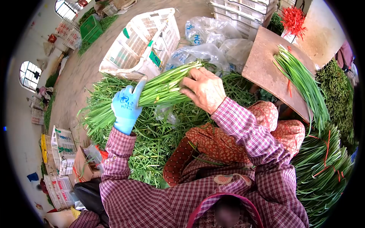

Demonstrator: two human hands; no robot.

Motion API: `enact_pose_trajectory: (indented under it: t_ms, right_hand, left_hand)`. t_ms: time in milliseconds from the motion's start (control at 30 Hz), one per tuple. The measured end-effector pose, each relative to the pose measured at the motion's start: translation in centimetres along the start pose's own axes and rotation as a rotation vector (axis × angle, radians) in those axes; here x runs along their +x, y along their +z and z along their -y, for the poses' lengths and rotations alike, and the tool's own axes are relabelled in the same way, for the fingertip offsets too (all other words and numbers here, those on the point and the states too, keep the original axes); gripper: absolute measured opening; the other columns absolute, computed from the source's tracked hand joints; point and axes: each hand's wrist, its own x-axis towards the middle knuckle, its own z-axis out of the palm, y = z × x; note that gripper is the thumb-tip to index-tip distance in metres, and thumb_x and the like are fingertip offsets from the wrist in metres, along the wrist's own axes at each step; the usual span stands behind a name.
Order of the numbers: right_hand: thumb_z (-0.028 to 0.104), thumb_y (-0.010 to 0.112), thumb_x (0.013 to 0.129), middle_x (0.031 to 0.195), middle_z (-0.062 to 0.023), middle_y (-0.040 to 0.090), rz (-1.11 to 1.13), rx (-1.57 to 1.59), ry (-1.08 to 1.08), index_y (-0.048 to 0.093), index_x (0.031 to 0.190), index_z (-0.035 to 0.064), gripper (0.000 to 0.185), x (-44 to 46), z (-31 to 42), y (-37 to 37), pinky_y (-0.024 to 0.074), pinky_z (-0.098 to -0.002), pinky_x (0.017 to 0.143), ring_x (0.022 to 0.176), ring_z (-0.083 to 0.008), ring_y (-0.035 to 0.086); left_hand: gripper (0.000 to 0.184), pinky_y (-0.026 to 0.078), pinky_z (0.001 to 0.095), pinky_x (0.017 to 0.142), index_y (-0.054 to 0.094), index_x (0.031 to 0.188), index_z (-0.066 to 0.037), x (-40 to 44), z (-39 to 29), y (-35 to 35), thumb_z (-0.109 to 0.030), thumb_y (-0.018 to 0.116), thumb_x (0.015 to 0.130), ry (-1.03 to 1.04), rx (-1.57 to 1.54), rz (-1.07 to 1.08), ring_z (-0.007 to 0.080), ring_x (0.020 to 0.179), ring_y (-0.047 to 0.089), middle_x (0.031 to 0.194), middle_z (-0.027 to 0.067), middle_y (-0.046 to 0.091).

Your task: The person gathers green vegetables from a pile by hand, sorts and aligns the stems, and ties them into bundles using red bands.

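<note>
A loose bunch of garlic chives (163, 91) stretches across in front of me, its pale cut ends on the right and its green leaves on the left. My left hand (127, 105), in a light blue glove, is closed around the leafy part. At the pale ends, my bare right hand (205, 88) has its fingers and thumb bent together on some stalks. Beneath both hands spreads a heap of loose chives (148, 152). To the right, another bunch of chives (302, 81) lies on a brown board (262, 57), with red ties near it.
Behind the heap stands a white plastic crate (125, 49), beside clear plastic bags (207, 53). Stacked white crates (243, 15) are farther back. Tied chive bundles (323, 171) lie at my right. Red ties (292, 22) hang in a cluster beyond the board.
</note>
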Motion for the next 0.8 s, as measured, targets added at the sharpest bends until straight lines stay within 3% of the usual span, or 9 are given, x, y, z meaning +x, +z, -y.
enact_pose_trajectory:
  t_ms: [67,100,200,267,300,433,500,633,800]
  right_hand:
    - [0.020,0.073,0.071,0.071,-0.0031,0.052,0.049,-0.038,0.106,0.063,0.080,0.0122,0.015,-0.8,-0.8,0.0,0.0507,-0.0355,0.059,0.069,-0.0198,0.058]
    - [0.018,0.072,0.073,0.066,-0.0033,0.051,0.036,-0.108,0.133,0.062,0.078,0.0119,0.013,-1.2,-1.6,-0.6,0.0503,-0.0341,0.051,0.062,-0.0190,0.057]
    - [0.020,0.070,0.078,0.071,-0.0031,0.057,0.204,-0.367,0.220,0.064,0.080,0.0130,0.009,-3.8,-5.4,-3.8,0.0520,-0.0303,0.047,0.060,-0.0173,0.059]
    - [0.028,0.068,0.083,0.079,-0.0043,0.063,0.672,-0.682,0.542,0.067,0.087,0.0151,0.013,-6.6,-9.2,-4.8,0.0516,-0.0286,0.046,0.061,-0.0130,0.059]
    - [0.029,0.067,0.084,0.081,-0.0055,0.064,0.832,-0.776,0.562,0.067,0.089,0.0148,0.015,-8.2,-11.2,-5.1,0.0529,-0.0296,0.050,0.062,-0.0126,0.060]
    - [0.029,0.071,0.079,0.076,-0.0039,0.063,0.359,-0.424,0.350,0.066,0.086,0.0118,0.019,-3.7,-5.1,-6.4,0.0550,-0.0331,0.057,0.067,-0.0164,0.062]
    - [0.025,0.072,0.076,0.074,-0.0035,0.062,0.102,-0.214,0.102,0.066,0.084,0.0115,0.017,-1.8,-2.6,-4.5,0.0552,-0.0329,0.057,0.067,-0.0179,0.062]
    - [0.027,0.069,0.080,0.072,-0.0044,0.058,0.001,0.036,0.156,0.065,0.082,0.0085,0.019,0.4,2.0,-0.2,0.0523,-0.0319,0.057,0.066,-0.0183,0.062]
    - [0.043,0.072,0.073,0.074,-0.0068,0.058,0.033,-0.075,0.292,0.063,0.078,0.0063,0.038,0.9,3.0,2.2,0.0489,-0.0377,0.055,0.068,-0.0244,0.062]
  left_hand:
    - [0.088,0.049,0.0364,0.064,0.045,0.134,-0.032,0.1,0.0,-0.3,-0.006,0.072,0.055,-0.005,-0.005,-0.001,0.0231,0.070,0.058,0.079,0.0029,0.053]
    - [0.088,0.049,0.0364,0.064,0.045,0.134,-0.032,-0.1,0.1,-0.2,-0.006,0.072,0.055,-0.005,-0.006,0.000,0.0231,0.070,0.058,0.079,0.0029,0.053]
    - [0.090,0.049,0.0369,0.064,0.043,0.136,-0.031,-1.2,1.7,0.2,-0.004,0.072,0.055,-0.065,0.007,0.023,0.0237,0.071,0.059,0.078,0.0040,0.055]
    - [0.091,0.049,0.0369,0.065,0.042,0.137,-0.031,-1.9,2.5,0.3,-0.004,0.072,0.055,-0.097,0.036,0.036,0.0237,0.071,0.060,0.078,0.0041,0.055]
    - [0.091,0.049,0.0369,0.065,0.042,0.137,-0.031,-2.1,2.7,0.4,-0.004,0.072,0.055,-0.115,0.058,0.046,0.0237,0.071,0.060,0.079,0.0042,0.055]
    - [0.091,0.049,0.0365,0.064,0.042,0.137,-0.031,-1.4,2.0,0.5,-0.005,0.072,0.055,-0.084,0.032,0.024,0.0238,0.071,0.060,0.079,0.0043,0.055]
    - [0.089,0.050,0.0365,0.063,0.042,0.137,-0.030,-0.6,1.0,0.4,-0.006,0.072,0.056,-0.080,0.042,0.042,0.0239,0.071,0.060,0.079,0.0043,0.055]
    - [0.086,0.050,0.0364,0.062,0.043,0.136,-0.030,0.8,-1.2,-0.2,-0.008,0.072,0.058,-0.075,0.016,0.055,0.0234,0.070,0.060,0.079,0.0046,0.055]
    - [0.082,0.050,0.0362,0.064,0.043,0.136,-0.028,2.0,-3.5,-0.5,-0.008,0.071,0.062,-0.096,0.017,0.065,0.0237,0.072,0.062,0.082,0.0051,0.059]
